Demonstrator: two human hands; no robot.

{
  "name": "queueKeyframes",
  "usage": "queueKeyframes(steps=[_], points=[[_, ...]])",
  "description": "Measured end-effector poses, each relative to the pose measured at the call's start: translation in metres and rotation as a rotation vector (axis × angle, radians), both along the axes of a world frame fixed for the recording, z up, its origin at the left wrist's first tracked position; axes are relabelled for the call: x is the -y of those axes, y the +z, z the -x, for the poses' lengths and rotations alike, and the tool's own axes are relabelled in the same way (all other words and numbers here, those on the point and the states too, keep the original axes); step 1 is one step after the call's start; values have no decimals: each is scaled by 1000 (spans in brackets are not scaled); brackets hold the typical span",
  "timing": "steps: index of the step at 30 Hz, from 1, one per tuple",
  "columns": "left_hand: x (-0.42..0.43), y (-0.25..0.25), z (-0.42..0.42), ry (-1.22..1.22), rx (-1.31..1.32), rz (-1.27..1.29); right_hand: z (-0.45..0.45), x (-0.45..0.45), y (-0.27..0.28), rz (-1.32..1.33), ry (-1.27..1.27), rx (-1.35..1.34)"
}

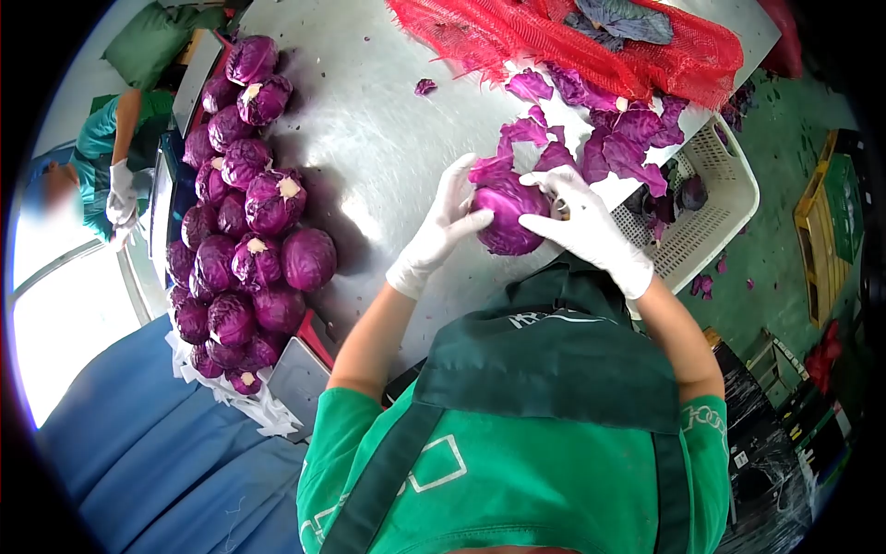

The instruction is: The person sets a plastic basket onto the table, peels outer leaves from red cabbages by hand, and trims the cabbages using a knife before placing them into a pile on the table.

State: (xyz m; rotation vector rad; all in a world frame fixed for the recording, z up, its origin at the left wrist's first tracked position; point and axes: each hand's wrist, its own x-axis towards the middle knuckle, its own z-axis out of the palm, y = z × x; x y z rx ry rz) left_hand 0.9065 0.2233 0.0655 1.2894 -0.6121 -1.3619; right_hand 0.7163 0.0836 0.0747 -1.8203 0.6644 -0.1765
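Both of my white-gloved hands, the left hand [434, 233] and the right hand [595, 226], grasp one red cabbage [510, 217] between their fingers [472, 222], near the body-side edge of the metal tabletop [388, 120]; I cannot tell whether it touches the surface. The cabbage is round, glossy and deep purple, with paler veins and a ruffled leaf [489, 168] at its far side. Torn purple leaves [628, 148] lie beyond it, beside a red mesh bag [517, 42]. To the left is a heap of red cabbages [247, 231], several showing pale cut stems.
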Motion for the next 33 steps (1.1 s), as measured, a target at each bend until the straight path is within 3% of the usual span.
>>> queueKeyframes(steps=[2, 4, 8, 9, 10, 11, 12, 14, 16, 19, 22, 24, 28, 33], points=[[-9, -25, 11, 126, 116, -61, 2, -13, -16, 113, -74, 39], [-13, -30, 21, 151, -213, -341, 7, -19, -20, 143, -102, 46], [-4, -3, 57, 309, -240, -220, 22, -25, -29, 157, -92, 133], [-2, 0, 58, 299, -241, -220, 28, -24, -34, 38, -96, 156], [0, 3, 57, 246, 71, -213, 32, -24, -37, -81, -104, 178], [2, 5, 56, 185, 381, -197, 36, -26, -36, 40, -165, 192], [5, 9, 55, 166, 377, -197, 39, -26, -28, 141, -188, 68], [14, 12, 50, -19, 1079, -133, 41, -27, -25, 165, -279, 64], [13, -13, 46, -19, 1027, -101, 44, -31, -29, 263, -268, 33], [18, -16, 35, -98, 1163, -84, 41, -38, -24, 379, -238, -23], [22, -13, 36, -110, 1134, -88, 30, -40, -14, 489, -159, -74], [24, -9, 37, -134, 1132, -136, 20, -37, 0, 356, 21, -370], [25, -11, 36, -135, 1123, -183, 11, -42, -32, 545, -130, -250], [24, -12, 38, -112, 1110, -177, 3, -37, -35, 657, -125, -305]])
